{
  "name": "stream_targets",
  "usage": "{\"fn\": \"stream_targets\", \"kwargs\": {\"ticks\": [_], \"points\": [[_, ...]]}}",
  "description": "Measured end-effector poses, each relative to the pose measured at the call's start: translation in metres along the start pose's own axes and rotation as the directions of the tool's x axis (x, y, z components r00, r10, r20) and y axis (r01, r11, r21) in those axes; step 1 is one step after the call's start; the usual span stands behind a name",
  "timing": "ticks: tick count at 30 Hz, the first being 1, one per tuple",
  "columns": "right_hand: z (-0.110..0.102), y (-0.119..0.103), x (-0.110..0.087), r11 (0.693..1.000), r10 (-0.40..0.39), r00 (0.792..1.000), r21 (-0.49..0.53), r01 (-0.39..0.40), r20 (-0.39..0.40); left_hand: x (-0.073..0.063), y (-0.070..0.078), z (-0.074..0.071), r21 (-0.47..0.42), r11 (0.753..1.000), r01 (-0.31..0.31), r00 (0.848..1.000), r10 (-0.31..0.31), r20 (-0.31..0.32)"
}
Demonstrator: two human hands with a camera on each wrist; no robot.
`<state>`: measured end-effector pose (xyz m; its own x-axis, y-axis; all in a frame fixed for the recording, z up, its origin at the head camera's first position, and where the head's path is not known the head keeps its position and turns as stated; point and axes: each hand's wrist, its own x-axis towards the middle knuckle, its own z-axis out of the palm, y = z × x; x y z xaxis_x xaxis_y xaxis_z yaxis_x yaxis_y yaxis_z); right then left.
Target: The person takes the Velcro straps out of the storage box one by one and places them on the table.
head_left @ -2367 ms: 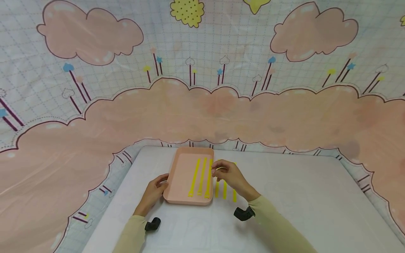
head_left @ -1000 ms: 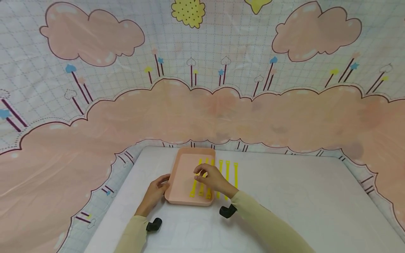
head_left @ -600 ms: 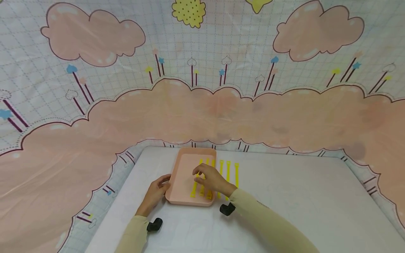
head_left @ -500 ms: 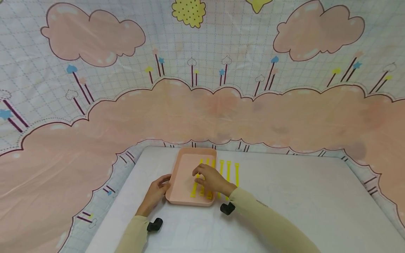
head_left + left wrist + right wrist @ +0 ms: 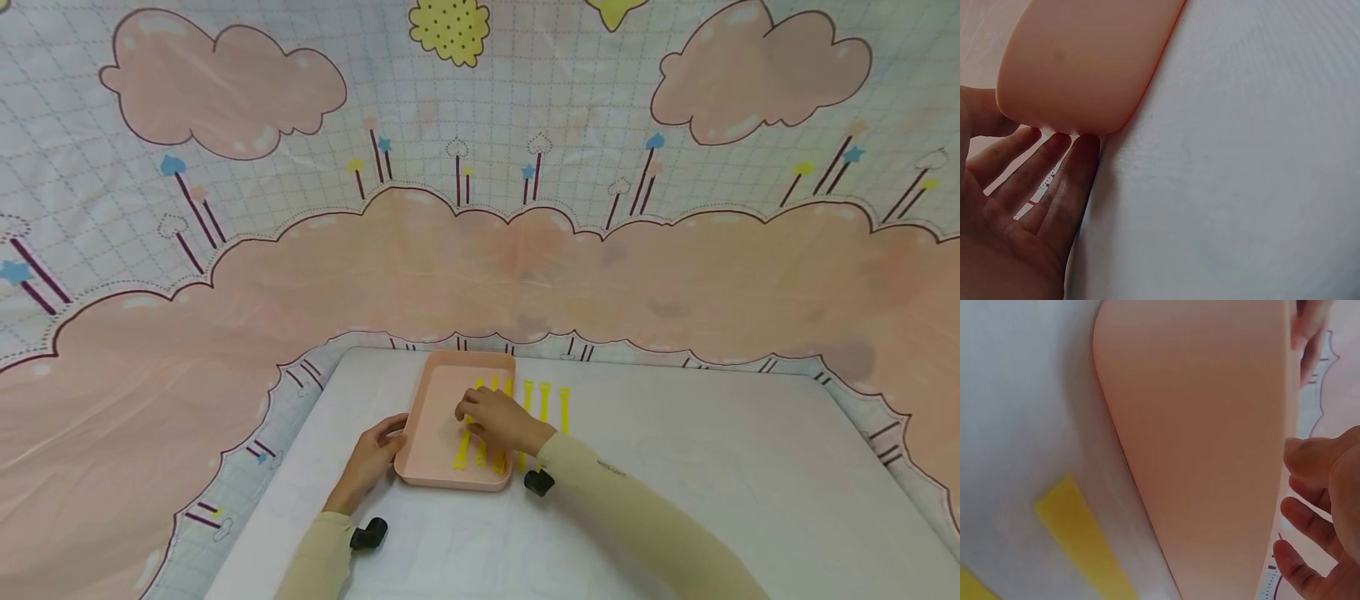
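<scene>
A shallow peach-pink tray (image 5: 423, 446) lies on the white table. Three flat yellow strips with flared ends, one of them the leftmost yellow strip (image 5: 461, 454), lie side by side in its right half. My left hand (image 5: 363, 467) touches the tray's left wall; in the left wrist view its nearly straight fingertips meet the outer side. Over the strips hovers my right hand (image 5: 502, 419), fingers loosely bent, covering their middles. The right wrist view shows those fingers (image 5: 1313, 519) apart beyond the tray's wall, with nothing seen between them.
To the right of the tray, more yellow strips (image 5: 565, 408) lie on the white table (image 5: 675, 458), partly behind my right hand. Black wrist cameras (image 5: 538, 482) sit at both cuffs. A patterned cloth (image 5: 480, 275) with clouds hangs behind the table.
My right hand has gone from the tray's right rim leftward over the strips inside, then dipped slightly with its fingers spreading a little. The left hand has stayed at the tray's left wall.
</scene>
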<state>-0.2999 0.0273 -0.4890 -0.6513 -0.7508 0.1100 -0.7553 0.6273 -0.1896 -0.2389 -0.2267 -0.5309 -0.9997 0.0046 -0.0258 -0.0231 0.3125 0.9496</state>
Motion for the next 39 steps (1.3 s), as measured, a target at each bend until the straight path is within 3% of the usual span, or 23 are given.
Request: {"fn": "stream_targets", "kwargs": {"ticks": [7,16,24,39], "points": [[0.004,0.003,0.008,0.993,-0.045,0.997,-0.108,0.052,0.060,0.003,-0.003,0.000,-0.004,1.000,0.007,1.000,-0.007,0.000],[0.007,0.001,0.014,0.979,-0.036,0.990,-0.194,0.062,0.137,0.004,-0.004,-0.001,-0.022,1.000,0.008,1.000,-0.008,0.005],[0.011,0.001,0.015,0.957,-0.051,0.991,-0.279,0.083,0.123,0.003,-0.005,-0.001,-0.039,0.999,0.005,1.000,-0.004,0.011],[0.012,0.007,0.019,0.946,-0.087,0.987,-0.299,0.125,0.138,0.002,-0.005,-0.001,-0.020,1.000,0.002,1.000,-0.002,0.020]]}}
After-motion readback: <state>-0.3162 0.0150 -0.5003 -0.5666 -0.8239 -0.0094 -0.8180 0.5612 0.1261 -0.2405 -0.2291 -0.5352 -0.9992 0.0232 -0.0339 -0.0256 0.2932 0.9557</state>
